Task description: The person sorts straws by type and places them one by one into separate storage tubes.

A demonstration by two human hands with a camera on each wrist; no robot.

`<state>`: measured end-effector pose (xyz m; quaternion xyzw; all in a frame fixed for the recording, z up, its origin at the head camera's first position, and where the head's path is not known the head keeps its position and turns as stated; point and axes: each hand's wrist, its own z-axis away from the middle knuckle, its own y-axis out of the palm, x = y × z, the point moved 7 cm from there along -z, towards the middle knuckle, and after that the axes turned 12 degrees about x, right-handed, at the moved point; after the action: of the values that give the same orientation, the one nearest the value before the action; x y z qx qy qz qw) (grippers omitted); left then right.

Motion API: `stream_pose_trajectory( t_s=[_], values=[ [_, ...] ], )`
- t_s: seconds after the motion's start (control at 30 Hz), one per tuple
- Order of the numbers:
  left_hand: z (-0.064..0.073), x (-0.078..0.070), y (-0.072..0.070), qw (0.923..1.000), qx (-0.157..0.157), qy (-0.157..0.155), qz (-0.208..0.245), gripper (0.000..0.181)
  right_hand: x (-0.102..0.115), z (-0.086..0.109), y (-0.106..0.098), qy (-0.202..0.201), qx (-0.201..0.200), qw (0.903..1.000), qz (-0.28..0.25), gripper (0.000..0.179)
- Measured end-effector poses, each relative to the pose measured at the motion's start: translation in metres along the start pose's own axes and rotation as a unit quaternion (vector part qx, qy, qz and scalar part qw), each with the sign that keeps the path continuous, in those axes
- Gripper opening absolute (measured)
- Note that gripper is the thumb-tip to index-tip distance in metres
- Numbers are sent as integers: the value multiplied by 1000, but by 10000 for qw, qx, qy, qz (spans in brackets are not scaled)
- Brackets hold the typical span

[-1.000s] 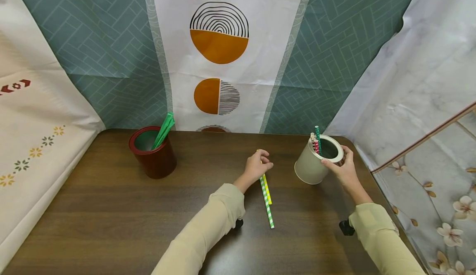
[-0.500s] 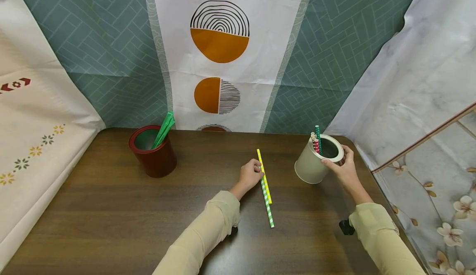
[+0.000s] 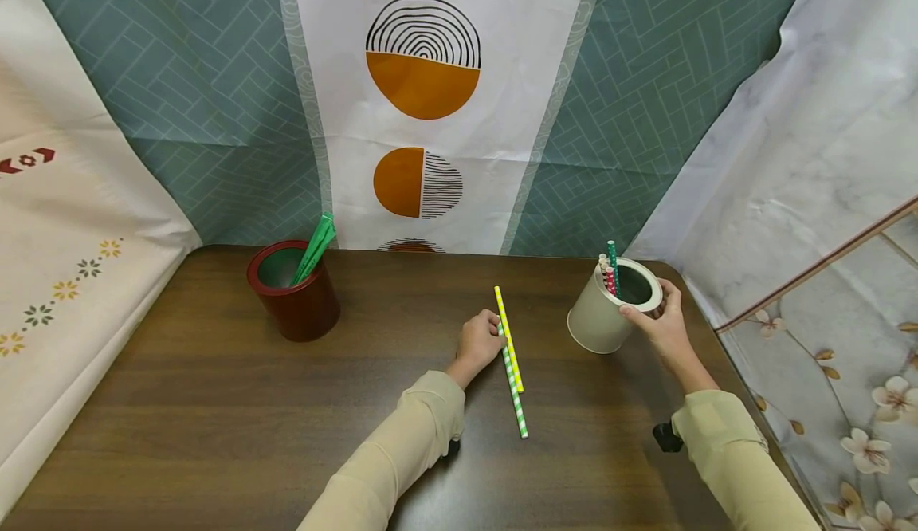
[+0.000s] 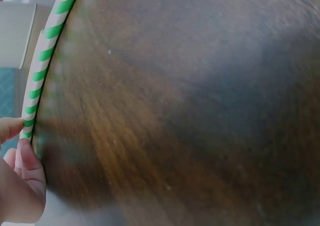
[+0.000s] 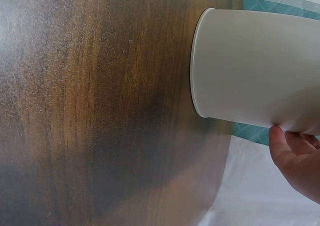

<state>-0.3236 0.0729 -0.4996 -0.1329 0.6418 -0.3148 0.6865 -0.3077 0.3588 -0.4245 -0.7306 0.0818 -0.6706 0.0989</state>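
Note:
My left hand [image 3: 480, 344] pinches the far end of a green-and-white striped paper straw [image 3: 515, 397] between thumb and fingers; in the left wrist view the straw [image 4: 41, 66] runs up from the fingertips along the tabletop. Close beside it lies a yellow paper straw [image 3: 508, 332], partly alongside the striped one. My right hand [image 3: 663, 325] holds an off-white cylindrical container [image 3: 601, 320] near its rim, thumb at the front and fingers around the right side. Several patterned straws [image 3: 612, 268] stand in that container, green, red and pale. Its base rests on the table in the right wrist view.
A dark red cylindrical container [image 3: 301, 308] stands at the back left, with green straws [image 3: 314, 250] leaning out of it. The brown wooden table [image 3: 215, 403] ends at patterned cloths at the back and both sides.
My left hand has drawn back from the far end of the yellow straw to the end of the striped straw and now pinches it. The right hand and container stay put.

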Motion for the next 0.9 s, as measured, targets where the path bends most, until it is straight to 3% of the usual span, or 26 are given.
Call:
stream_pose_trajectory(
  t_s=[0.23,0.63,0.9],
  values=[
    [-1,8,-3,9987,-38,-410,-306,25,1,0,1,-2,34,10000,29,72],
    [3,20,-27,9955,-306,-601,-670,26,0,1,0,-41,58,9999,-80,70],
    [7,23,-35,9927,-343,-865,-766,27,-1,0,0,-30,81,10000,1,70]
  ],
)
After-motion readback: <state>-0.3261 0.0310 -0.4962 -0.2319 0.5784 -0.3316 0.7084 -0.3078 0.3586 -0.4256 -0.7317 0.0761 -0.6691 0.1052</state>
